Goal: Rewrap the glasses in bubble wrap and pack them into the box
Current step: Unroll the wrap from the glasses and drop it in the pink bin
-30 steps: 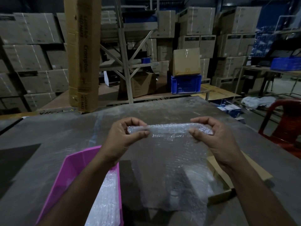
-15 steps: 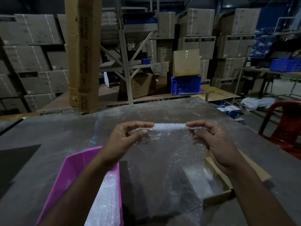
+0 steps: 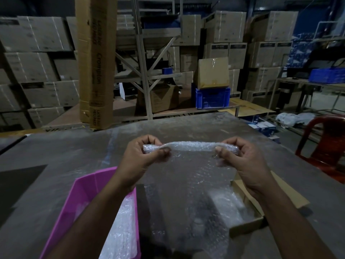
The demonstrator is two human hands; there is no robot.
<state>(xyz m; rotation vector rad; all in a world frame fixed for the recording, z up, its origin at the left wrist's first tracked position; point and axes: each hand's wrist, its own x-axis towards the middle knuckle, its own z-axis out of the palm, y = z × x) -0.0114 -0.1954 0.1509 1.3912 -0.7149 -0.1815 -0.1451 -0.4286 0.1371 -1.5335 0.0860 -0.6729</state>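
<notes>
A clear sheet of bubble wrap [image 3: 190, 184] hangs in the air over the table, its top edge rolled into a tube. My left hand [image 3: 143, 159] pinches the left end of that roll and my right hand [image 3: 240, 161] pinches the right end, both at chest height. Whatever lies inside the roll is hidden by the wrap. Below the sheet on the right lies a shallow open cardboard box [image 3: 248, 219] with a wrapped bundle [image 3: 225, 204] in it. A pink plastic tub [image 3: 82, 202] at lower left holds more bubble wrap [image 3: 121, 227].
The grey table [image 3: 56, 156] spreads out around the tub and box. A tall cardboard carton [image 3: 95, 62] stands at its far edge. A red plastic chair [image 3: 324, 144] is at the right. Stacked cartons and a blue crate [image 3: 212, 98] fill the background.
Both hands have turned the rolled top edge and shifted outward to its ends. The loose sheet below has swung a little.
</notes>
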